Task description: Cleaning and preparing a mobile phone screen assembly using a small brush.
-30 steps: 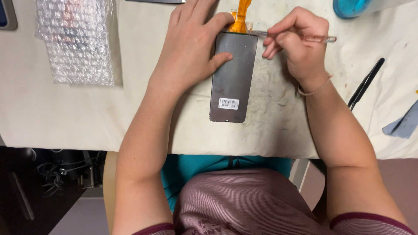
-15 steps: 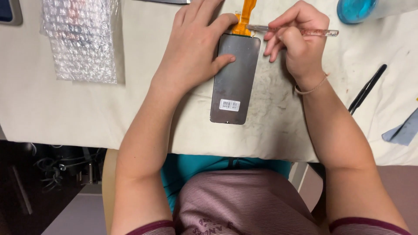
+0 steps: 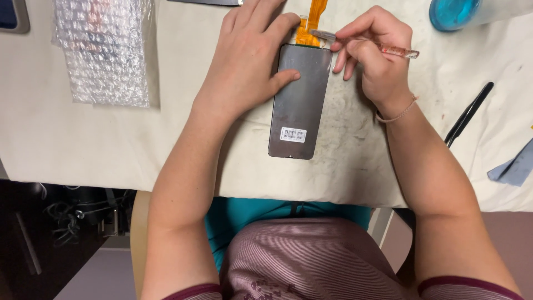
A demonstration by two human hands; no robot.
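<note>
The right hand (image 3: 373,55) pinches a thin clear-handled tool (image 3: 366,43) between closed fingertips, its metal tip resting at the top edge of the grey panel (image 3: 300,100), just beside the orange ribbon (image 3: 311,22) that runs off toward the worktop's far edge. The left hand (image 3: 250,61) lies flat and spread on the panel's left side, thumb pressed across its face, gripping nothing. The panel lies face down near the middle of the pale worktop (image 3: 83,144), close to the near edge, a small white label at its lower end. A bubble-wrap pouch (image 3: 102,53) lies toward the far left corner; what it contains cannot be told. A blue tub (image 3: 454,12) sits at the far right, black tweezers (image 3: 467,114) near the right edge.
</note>
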